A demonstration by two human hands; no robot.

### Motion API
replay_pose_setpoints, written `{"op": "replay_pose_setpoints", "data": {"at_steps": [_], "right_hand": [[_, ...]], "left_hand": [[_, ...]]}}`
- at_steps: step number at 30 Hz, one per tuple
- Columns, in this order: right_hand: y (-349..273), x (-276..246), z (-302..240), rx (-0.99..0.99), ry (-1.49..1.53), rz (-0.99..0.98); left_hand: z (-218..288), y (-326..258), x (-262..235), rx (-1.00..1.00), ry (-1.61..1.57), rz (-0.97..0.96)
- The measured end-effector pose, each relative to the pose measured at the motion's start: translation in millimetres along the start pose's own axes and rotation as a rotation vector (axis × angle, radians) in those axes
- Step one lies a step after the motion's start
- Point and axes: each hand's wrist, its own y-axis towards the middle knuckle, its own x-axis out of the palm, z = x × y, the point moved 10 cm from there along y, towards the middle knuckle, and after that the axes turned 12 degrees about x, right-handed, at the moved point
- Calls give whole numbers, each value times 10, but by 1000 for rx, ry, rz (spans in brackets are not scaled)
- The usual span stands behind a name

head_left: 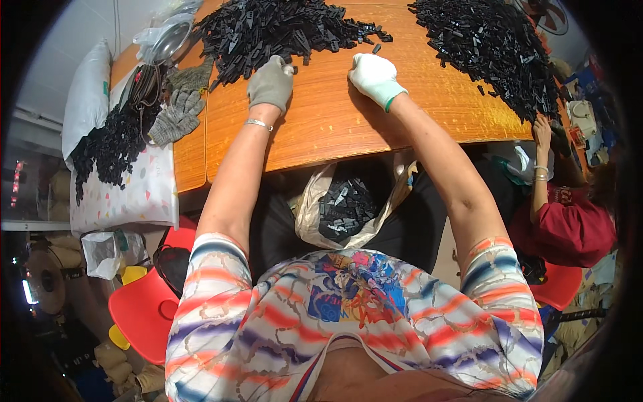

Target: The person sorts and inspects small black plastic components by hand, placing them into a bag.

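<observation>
My left hand (271,82), in a grey glove, rests on the orange wooden table (321,127) at the near edge of a large heap of small black plastic parts (268,30). Its fingers are curled over a few of the parts. My right hand (375,77), in a white glove with a green cuff, lies fisted on the table just right of that heap, near some loose black pieces. What it holds, if anything, is hidden. An open plastic bag (345,208) with black parts sits in my lap below the table edge.
A second heap of black parts (495,47) covers the table's right side, where another person in a red shirt (569,221) reaches a hand (541,130). Spare grey gloves (177,110) and a metal bowl (171,40) lie at left, with more parts (110,144) on a cloth. Red stools (144,311) stand below.
</observation>
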Motion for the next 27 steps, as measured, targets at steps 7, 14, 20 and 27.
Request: {"op": "replay_pose_setpoints", "data": {"at_steps": [7, 14, 20, 27], "right_hand": [[-494, -118, -173, -216, 52, 194], [-758, -124, -94, -259, 121, 49], [-877, 8, -69, -135, 613, -178], [-1147, -263, -335, -232, 801, -97]], "left_hand": [[71, -192, 90, 138, 73, -20], [124, -586, -12, 236, -167, 208], [150, -655, 21, 289, -82, 148], [190, -988, 183, -46, -1297, 164]]}}
